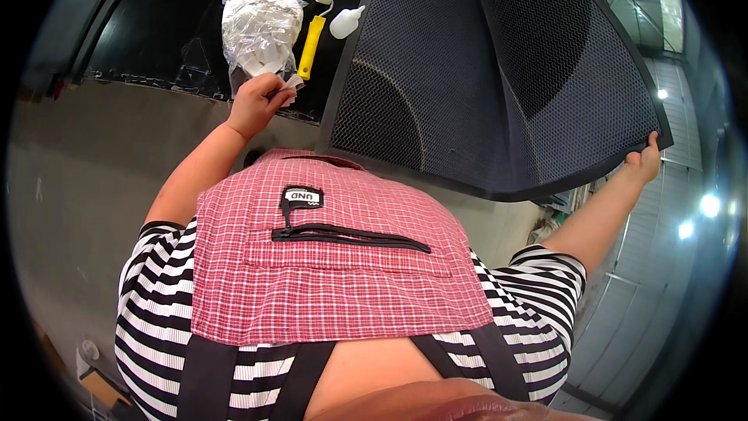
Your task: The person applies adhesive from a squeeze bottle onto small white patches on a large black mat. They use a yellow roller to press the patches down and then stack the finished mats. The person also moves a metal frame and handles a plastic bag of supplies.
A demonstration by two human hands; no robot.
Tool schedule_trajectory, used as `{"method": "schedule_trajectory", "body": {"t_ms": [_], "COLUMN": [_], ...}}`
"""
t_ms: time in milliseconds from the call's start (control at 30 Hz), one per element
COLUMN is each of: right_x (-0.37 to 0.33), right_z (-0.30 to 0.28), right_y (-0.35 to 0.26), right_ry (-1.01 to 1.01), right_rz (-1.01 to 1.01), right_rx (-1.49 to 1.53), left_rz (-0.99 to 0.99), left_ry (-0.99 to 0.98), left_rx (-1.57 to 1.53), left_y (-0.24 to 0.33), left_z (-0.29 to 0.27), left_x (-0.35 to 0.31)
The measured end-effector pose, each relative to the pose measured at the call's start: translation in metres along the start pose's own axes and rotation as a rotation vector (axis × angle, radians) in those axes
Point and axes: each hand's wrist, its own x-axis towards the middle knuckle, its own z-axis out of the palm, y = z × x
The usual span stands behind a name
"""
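My left hand point(261, 100) is closed at the near end of a clear plastic bag point(263, 27) with white pieces inside. Crinkled whitish material shows by its fingertips; whether this is bag film or one of the pieces, I cannot tell. My right hand point(645, 160) grips the right rim of a large folded black mesh panel point(460, 86), thumb on the upper side and the other fingers mostly hidden. One half of the panel lies at the table's right, while the other tilts up. Beside the bag lie a small roller with a yellow handle point(309, 48) and a white squeeze bottle point(346, 23).
The black table point(167, 39) has a scuffed near edge. A red checked apron point(343, 226) covers my front, close to the panel's near rim. Grey floor point(93, 187) shows at the left. Bright lamps point(709, 205) hang at the far right.
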Motion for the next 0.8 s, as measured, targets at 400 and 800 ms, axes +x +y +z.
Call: {"method": "schedule_trajectory", "body": {"t_ms": [400, 800], "right_x": [-0.309, -0.151], "right_z": [0.067, 0.080], "right_y": [0.093, 0.005], "right_ry": [-0.313, -0.419], "right_rz": [-0.403, -0.418], "right_rx": [-0.280, 0.096], "left_rz": [-0.038, -0.005], "left_ry": [0.004, -0.059], "left_rx": [-0.110, -0.066], "left_y": [0.009, 0.006], "left_z": [-0.005, -0.008], "left_x": [-0.001, -0.002]}}
